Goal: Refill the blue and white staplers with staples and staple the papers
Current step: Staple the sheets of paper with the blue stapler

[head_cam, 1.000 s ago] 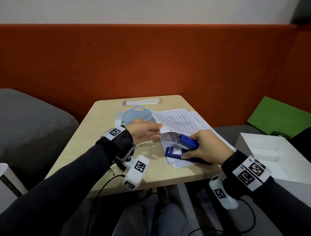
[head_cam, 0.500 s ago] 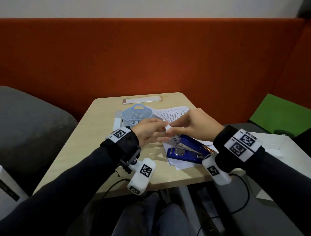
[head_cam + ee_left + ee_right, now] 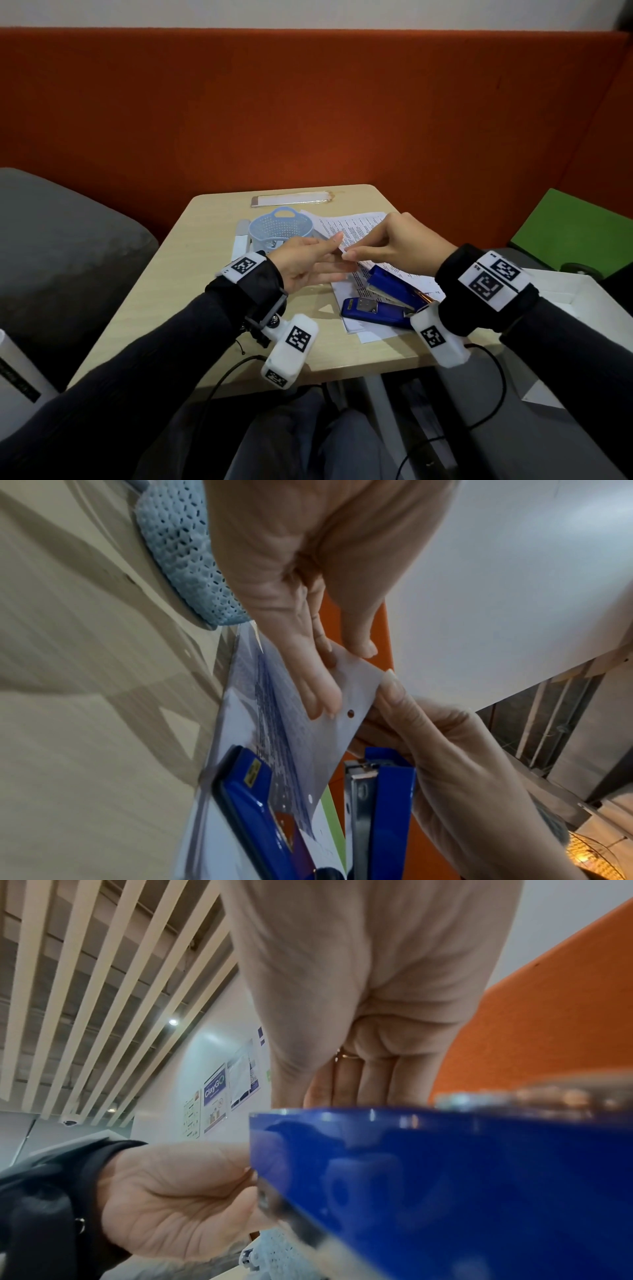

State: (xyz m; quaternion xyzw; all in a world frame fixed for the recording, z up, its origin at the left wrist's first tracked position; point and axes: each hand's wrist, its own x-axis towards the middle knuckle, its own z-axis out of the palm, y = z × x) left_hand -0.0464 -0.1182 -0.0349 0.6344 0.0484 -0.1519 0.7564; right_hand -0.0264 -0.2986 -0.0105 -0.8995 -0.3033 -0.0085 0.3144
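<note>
The blue stapler (image 3: 380, 301) lies hinged open on the printed papers (image 3: 356, 226); its base (image 3: 253, 807) and raised top arm (image 3: 387, 804) show in the left wrist view. My left hand (image 3: 337, 248) and right hand (image 3: 349, 253) meet just above it. Both pinch the lifted corner of a translucent punched sleeve (image 3: 352, 693) that holds a printed page. The left thumb and fingers (image 3: 318, 685) clamp it from one side, and the right fingertips (image 3: 390, 688) hold its edge. The white stapler (image 3: 241, 236) lies left of the basket. The blue stapler (image 3: 445, 1177) fills the right wrist view.
A light blue perforated basket (image 3: 281, 229) stands at the table's (image 3: 191, 281) back middle, with a phone (image 3: 291, 199) behind it. An open white box (image 3: 582, 308) sits to the right of the table, below a green pad (image 3: 575, 233). An orange backrest closes the far side.
My right hand let go of the blue stapler and rose up and left to join the left hand. Both now pinch the sleeve's corner, which is lifted off the table.
</note>
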